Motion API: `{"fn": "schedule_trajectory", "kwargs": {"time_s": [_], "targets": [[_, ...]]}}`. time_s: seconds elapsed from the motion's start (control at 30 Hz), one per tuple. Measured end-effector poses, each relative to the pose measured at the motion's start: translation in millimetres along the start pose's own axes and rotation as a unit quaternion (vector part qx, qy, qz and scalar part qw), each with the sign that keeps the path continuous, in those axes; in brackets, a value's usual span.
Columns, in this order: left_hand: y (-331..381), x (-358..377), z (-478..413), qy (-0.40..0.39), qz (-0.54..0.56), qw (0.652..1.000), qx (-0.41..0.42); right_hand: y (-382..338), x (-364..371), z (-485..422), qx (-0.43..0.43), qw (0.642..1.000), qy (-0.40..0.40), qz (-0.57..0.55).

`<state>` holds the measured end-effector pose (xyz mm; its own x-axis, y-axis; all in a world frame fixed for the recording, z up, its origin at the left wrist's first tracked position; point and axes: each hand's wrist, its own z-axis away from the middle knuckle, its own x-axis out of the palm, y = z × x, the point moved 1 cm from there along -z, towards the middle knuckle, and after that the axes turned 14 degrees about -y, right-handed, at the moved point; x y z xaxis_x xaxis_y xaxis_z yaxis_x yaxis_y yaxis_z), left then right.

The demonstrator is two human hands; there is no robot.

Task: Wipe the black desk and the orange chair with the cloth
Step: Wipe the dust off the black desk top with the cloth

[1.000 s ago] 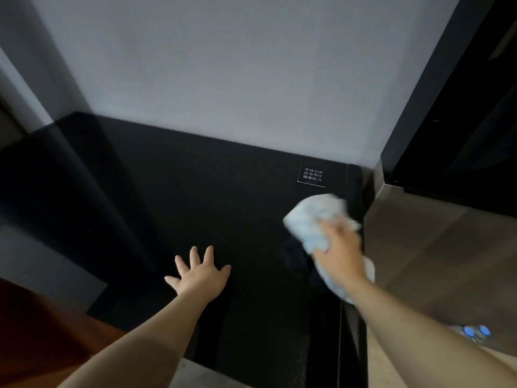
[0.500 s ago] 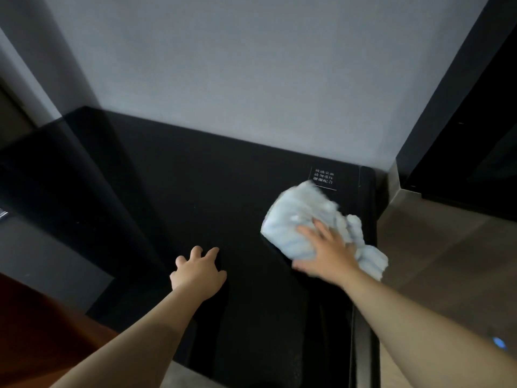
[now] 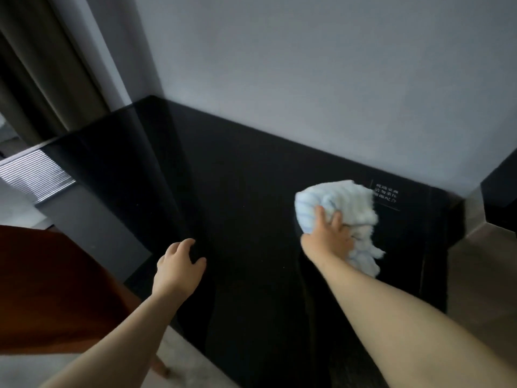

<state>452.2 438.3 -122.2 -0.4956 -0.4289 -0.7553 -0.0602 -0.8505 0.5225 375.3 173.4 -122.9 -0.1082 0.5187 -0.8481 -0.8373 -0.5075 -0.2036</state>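
The glossy black desk (image 3: pixel 240 208) runs along a grey wall. A light blue and white cloth (image 3: pixel 334 198) lies bunched on its right part, beside a small white printed label (image 3: pixel 387 193). My right hand (image 3: pixel 328 238) grips the cloth from the near side, fingers dug into the folds, and presses it onto the desk. My left hand (image 3: pixel 179 266) rests on the desk near its front edge with loosely curled fingers and holds nothing. The orange chair (image 3: pixel 47 287) stands at the lower left, partly under my left forearm.
A dark curtain (image 3: pixel 42 79) hangs at the far left, with a slatted metal grille (image 3: pixel 33 175) below it. A dark cabinet (image 3: pixel 499 191) with a metallic surface stands past the desk's right end. Pale floor shows below the desk's front edge.
My right hand has slid the cloth leftward from the desk's right edge. The fingers of my left hand went from spread flat to curled. The view has swung left.
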Motion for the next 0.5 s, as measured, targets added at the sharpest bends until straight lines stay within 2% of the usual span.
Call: {"fn": "schedule_trajectory", "kwargs": {"time_s": [0.07, 0.13, 0.17, 0.2, 0.23, 0.27, 0.3, 0.33, 0.37, 0.43, 0.5], "targets": [[-9.5, -8.6, 0.3, 0.045, 0.034, 0.998, -0.025, -51.7, 18.8, 15.6, -0.174, 0.983, -0.056, 0.034], [-15.5, -16.1, 0.7, 0.079, 0.052, 0.995, -0.026, -84.3, 25.5, 41.0, -0.346, 0.915, -0.209, -0.020], [-17.0, -18.8, 0.8, 0.084, 0.056, 0.995, -0.018, -89.4, 23.0, 51.3, -0.399, 0.879, -0.253, -0.060], [-17.2, -20.7, 1.1, 0.083, 0.054, 0.995, -0.009, -89.4, 17.1, 54.8, -0.431, 0.866, -0.234, -0.093], [-16.0, -21.8, 1.6, 0.080, 0.047, 0.996, -0.004, -85.8, 8.8, 51.7, -0.446, 0.869, -0.168, -0.135], [-13.9, -21.9, 2.4, 0.075, 0.040, 0.996, -0.002, -77.7, 0.5, 42.3, -0.435, 0.881, -0.065, -0.174], [-11.0, -21.6, 3.4, 0.069, 0.038, 0.997, -0.002, -65.8, -8.2, 30.4, -0.388, 0.898, 0.042, -0.202], [-7.8, -21.2, 4.5, 0.063, 0.040, 0.997, 0.001, -50.4, -16.3, 17.2, -0.312, 0.920, 0.120, -0.206], [-5.2, -20.7, 5.3, 0.056, 0.043, 0.997, 0.007, -32.4, -21.8, 4.3, -0.224, 0.945, 0.150, -0.186], [-2.0, -20.0, 6.4, 0.043, 0.048, 0.998, 0.020, -2.0, -23.6, -9.4, -0.074, 0.989, 0.080, -0.102], [-1.7, -18.8, 8.5, 0.040, 0.059, 0.997, 0.027, 8.4, -9.2, -0.7, -0.021, 0.998, 0.024, -0.050]]}}
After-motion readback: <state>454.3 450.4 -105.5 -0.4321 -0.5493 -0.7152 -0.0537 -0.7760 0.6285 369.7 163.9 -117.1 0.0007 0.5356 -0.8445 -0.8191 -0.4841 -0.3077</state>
